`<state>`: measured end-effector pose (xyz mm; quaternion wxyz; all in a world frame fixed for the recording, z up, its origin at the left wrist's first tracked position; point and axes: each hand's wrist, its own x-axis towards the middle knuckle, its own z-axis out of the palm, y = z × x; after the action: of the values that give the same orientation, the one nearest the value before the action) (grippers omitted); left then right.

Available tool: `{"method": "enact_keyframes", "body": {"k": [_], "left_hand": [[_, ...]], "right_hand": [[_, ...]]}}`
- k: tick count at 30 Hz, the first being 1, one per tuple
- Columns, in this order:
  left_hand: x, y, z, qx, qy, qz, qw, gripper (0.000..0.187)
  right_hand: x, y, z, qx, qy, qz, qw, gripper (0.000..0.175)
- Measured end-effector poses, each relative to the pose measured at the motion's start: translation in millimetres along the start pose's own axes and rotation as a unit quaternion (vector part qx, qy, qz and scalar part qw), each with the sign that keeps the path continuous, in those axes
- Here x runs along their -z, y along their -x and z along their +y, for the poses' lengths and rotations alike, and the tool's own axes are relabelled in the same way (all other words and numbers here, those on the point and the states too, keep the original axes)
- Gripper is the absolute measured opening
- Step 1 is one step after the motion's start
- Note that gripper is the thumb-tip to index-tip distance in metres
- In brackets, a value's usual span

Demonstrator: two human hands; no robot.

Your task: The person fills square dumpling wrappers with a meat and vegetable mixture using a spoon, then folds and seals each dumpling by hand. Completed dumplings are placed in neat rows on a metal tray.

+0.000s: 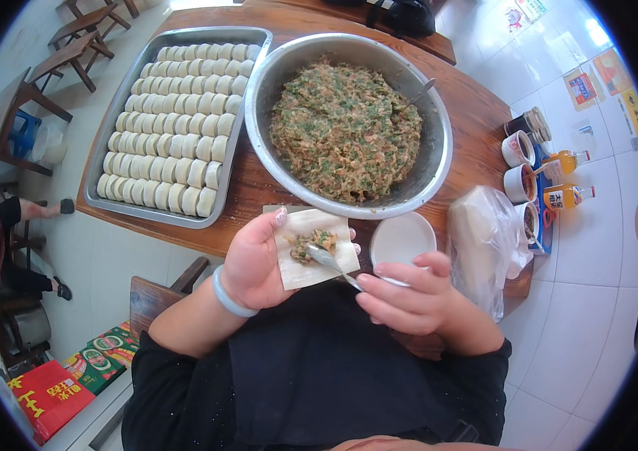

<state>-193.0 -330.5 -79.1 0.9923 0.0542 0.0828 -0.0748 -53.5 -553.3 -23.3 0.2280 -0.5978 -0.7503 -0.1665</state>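
On the palm of my left hand (252, 260) lies a square dough wrapper (302, 275), its far edge near the bowl's rim. A small mound of minced filling with green bits (327, 239) sits in the wrapper's middle. My right hand (409, 293) grips a metal spoon (330, 260) by its handle, and the spoon's bowl touches the filling. Beyond my hands stands a large steel bowl (257, 121) heaped with the same filling (347, 129). Partly behind my right hand is a small white dish (403, 237).
A steel tray (189, 221) left of the bowl holds rows of folded dumplings (169, 144). A utensil handle (423, 90) leans inside the bowl. Right of my hand lies a plastic bag of pale wrappers (477, 242), beside condiment pots (519, 183) and orange bottles (567, 195). Another person (0, 242) sits far left.
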Motion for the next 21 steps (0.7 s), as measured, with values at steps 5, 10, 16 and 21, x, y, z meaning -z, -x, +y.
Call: {"method": "enact_keyframes", "body": {"k": [5,10,16,21], "left_hand": [[6.0,-1.0,-2.0,0.023,0.022,-0.016,0.999,0.069],[6.0,-0.2,-5.6,0.015,0.007,0.001,1.000,0.069],[4.2,3.3,-12.7,-0.013,-0.043,0.036,0.998,0.071],[2.5,6.1,-12.5,-0.012,-0.052,0.012,0.998,0.072]], "right_hand": [[4.4,7.3,3.1,-0.255,-0.241,0.032,0.936,0.014],[1.4,5.6,0.3,-0.285,-0.275,0.051,0.917,0.014],[-0.5,-5.1,-2.3,-0.322,-0.284,0.048,0.902,0.015],[6.6,-27.6,19.4,-0.275,-0.070,0.131,0.950,0.011]]}}
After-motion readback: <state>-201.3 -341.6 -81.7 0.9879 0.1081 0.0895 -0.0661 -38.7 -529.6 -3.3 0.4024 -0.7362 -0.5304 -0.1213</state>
